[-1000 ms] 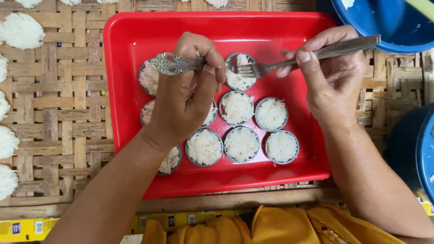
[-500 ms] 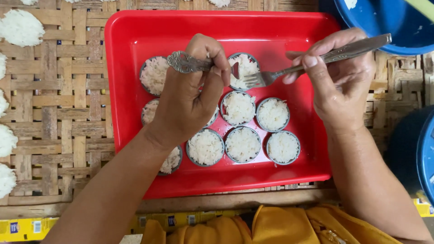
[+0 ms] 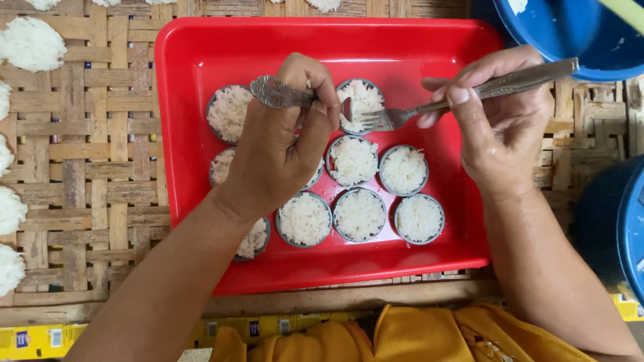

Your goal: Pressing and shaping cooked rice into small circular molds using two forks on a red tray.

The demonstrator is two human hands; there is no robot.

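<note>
A red plastic tray lies on a woven bamboo mat and holds several small round metal moulds packed with white rice. My left hand hovers over the tray's middle, fingers closed on a spoon with an ornate metal handle. My right hand grips a metal fork, its tines resting on the rice in the top mould. The spoon's bowl meets that same mould, mostly hidden by my fingers. My left hand covers parts of other moulds.
Flat round rice cakes lie in a column on the bamboo mat at the left. A blue basin sits at the top right, another blue container at the right edge. Orange cloth shows at the bottom.
The fork has stayed at the top mould while its handle tilted slightly upward. My left hand with the spoon shifted a little to the right, toward that mould.
</note>
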